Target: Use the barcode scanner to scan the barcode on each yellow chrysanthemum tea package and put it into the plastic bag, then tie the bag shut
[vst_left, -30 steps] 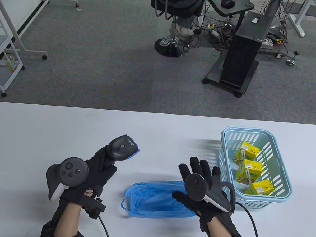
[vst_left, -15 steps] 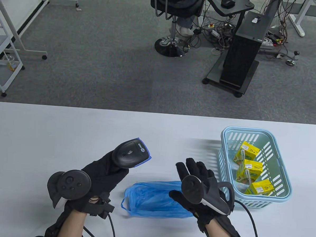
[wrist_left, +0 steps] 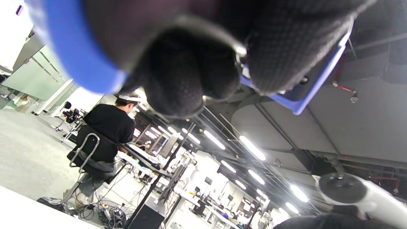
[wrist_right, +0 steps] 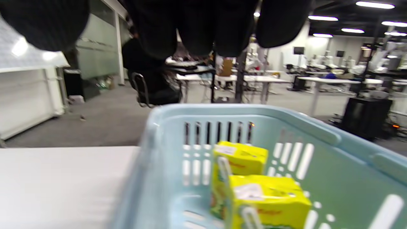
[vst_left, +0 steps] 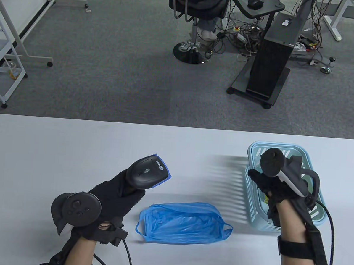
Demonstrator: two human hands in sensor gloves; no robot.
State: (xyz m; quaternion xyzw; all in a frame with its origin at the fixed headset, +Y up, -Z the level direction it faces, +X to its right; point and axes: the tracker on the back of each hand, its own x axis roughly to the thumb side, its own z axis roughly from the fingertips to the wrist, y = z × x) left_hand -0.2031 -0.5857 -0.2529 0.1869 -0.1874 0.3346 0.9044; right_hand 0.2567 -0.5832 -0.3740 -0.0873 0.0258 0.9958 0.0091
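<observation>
Even, bright overhead light; table view is sharp. The basket (vst_left: 251, 183) throws a striped shadow leftward on the table (vst_left: 45, 149). Left wrist view: ceiling strip lights glare, near fingers (wrist_left: 178, 79) blurred. Right wrist view is soft with motion blur.

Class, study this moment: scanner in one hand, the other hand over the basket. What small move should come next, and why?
Probably the right hand should lower into the basket and pinch the nearest tea package. It hovers above the packages holding nothing, while the left hand already grips the scanner, and the blue bag lies flat on the table.
</observation>
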